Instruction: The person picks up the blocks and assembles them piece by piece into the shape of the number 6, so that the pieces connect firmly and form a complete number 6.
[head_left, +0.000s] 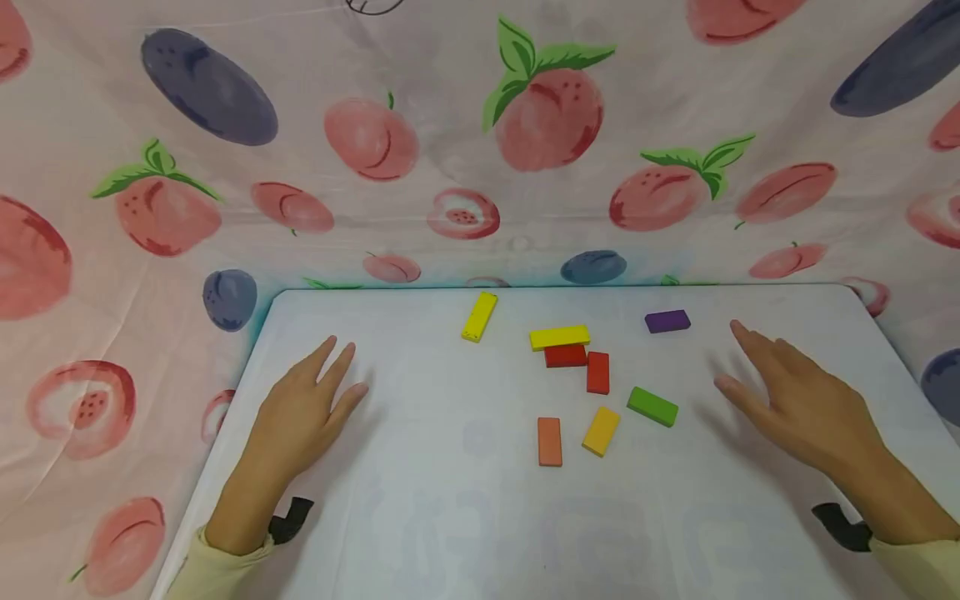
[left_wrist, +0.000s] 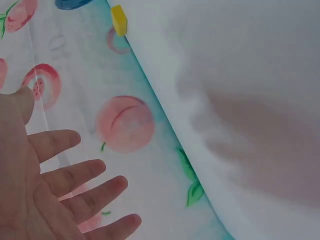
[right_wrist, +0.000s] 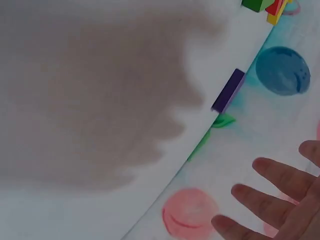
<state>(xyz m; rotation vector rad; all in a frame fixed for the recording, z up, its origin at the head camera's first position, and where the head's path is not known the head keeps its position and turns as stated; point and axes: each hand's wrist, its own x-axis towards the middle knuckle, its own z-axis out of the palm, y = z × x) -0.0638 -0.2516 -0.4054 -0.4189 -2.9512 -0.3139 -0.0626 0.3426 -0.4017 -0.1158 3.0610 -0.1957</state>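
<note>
So the biggest thing here is the fruit-print cloth [head_left: 431,50], hanging behind the white worktop [head_left: 420,467] and down its left side too. Picture a clock centred on the orange block [head_left: 550,442], 12 at the far edge. Left hand [head_left: 300,412] is way out at 9, right hand [head_left: 806,404] well out at 3, both over the worktop, grips wide, fingers spread. The long yellow block [head_left: 559,336] is at 12; the other yellow block [head_left: 478,317] lies slanted at 11, the closest one to the left hand. Green block [head_left: 652,407] is between 2 and 3, amber block [head_left: 601,432] at 3. Purple block [head_left: 666,322] sits between 1 and 2, right near the right fingertips. Then the little reds: one red block [head_left: 565,357] at 12, looks like it's touching the long yellow, and another red block [head_left: 597,372] just beside it at 1.
</note>
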